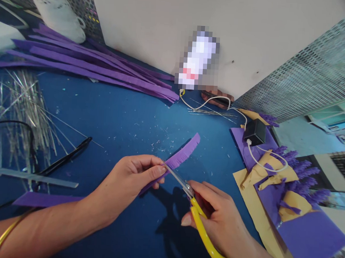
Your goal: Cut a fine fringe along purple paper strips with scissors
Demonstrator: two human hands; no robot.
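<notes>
A purple strip (184, 152) with small cuts along its lower right edge is pinched between the thumb and fingers of my left hand (142, 173). Part of the strip runs on beneath that hand and forearm. My right hand (217, 212) is wrapped round the yellow handles of a pair of scissors (203, 227). The metal blades point up and left, and their tips meet the strip right beside my left fingertips. How far the blades are apart is hard to tell.
Purple strips (106, 66) lie at the back left, near a white mug (61, 17). Thin wires (28, 113) spread on the left. A lit phone (197, 61) leans on the back panel. At right are a black adapter (255, 132), cable and purple flowers (303, 176).
</notes>
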